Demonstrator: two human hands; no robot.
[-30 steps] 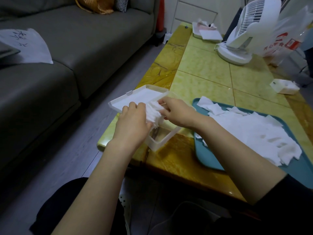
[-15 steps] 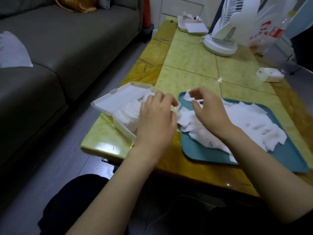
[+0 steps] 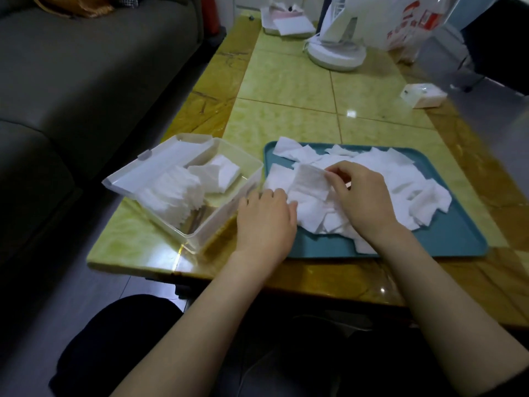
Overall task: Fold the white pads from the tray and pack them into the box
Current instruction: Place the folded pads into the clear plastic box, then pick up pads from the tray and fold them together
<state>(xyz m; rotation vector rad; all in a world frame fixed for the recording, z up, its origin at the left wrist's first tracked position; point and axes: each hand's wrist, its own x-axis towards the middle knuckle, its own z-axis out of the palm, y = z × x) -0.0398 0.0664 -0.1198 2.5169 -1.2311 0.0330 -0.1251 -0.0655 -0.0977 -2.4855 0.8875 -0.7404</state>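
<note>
A teal tray (image 3: 446, 242) on the yellow-green table holds a loose heap of white pads (image 3: 400, 179). Left of it stands a clear plastic box (image 3: 252, 170) with its lid (image 3: 160, 170) hinged open; a row of folded pads (image 3: 171, 193) fills its near-left side and a few lie flat at the far end. My right hand (image 3: 363, 199) pinches one white pad (image 3: 309, 181) and lifts it off the heap. My left hand (image 3: 266, 219) rests at the tray's left edge, its fingertips touching the pads; what the fingers do underneath is hidden.
A white fan base (image 3: 335, 53) and a printed plastic bag (image 3: 412, 21) stand at the table's far end, with a small white pack (image 3: 423, 94) at the right edge. A grey sofa (image 3: 86, 81) runs along the left. The table's near edge lies just before my knees.
My left hand left the box and moved right to the tray's edge. My right hand took hold of a pad from the heap and raised it.
</note>
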